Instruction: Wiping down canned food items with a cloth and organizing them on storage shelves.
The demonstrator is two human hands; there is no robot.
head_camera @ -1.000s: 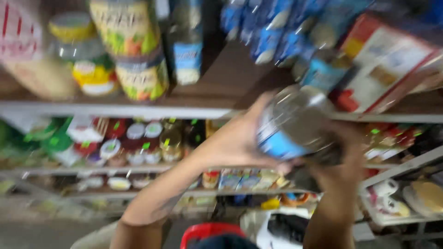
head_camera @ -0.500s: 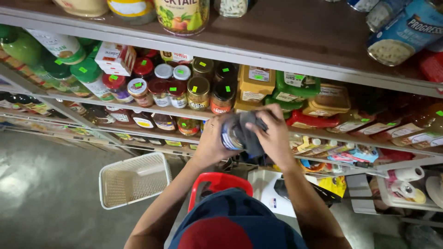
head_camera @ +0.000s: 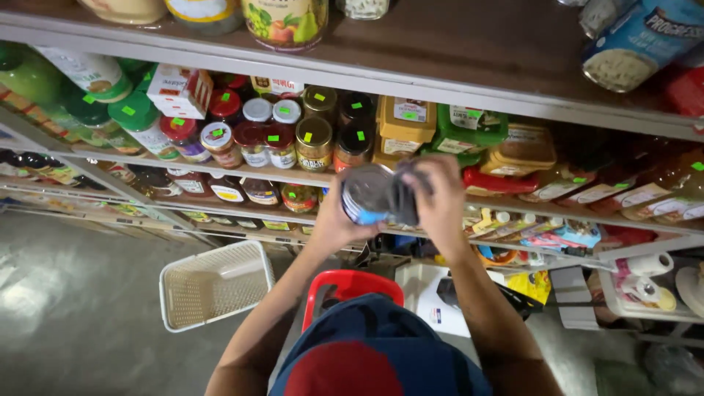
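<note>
My left hand (head_camera: 334, 220) grips a metal can (head_camera: 365, 193) with a blue label, its silver end turned toward me. My right hand (head_camera: 440, 202) presses a dark grey cloth (head_camera: 403, 194) against the can's right side. Both hands are held in front of the middle shelf (head_camera: 293, 178), which is packed with jars and bottles (head_camera: 279, 132) bearing small green stickers. I look down over my blue and red top (head_camera: 367, 352).
An upper wooden shelf (head_camera: 440, 44) carries cans and jars. A white plastic basket (head_camera: 213, 282) sits on the grey floor at the lower left. A red stool or handle (head_camera: 352, 282) stands below my arms. Lower shelves hold packets, and paper rolls (head_camera: 645, 268) lie at right.
The can has come down from the upper shelf to the middle shelf's level, and my view has tilted downward. The cloth stays on the can, now on its right side.
</note>
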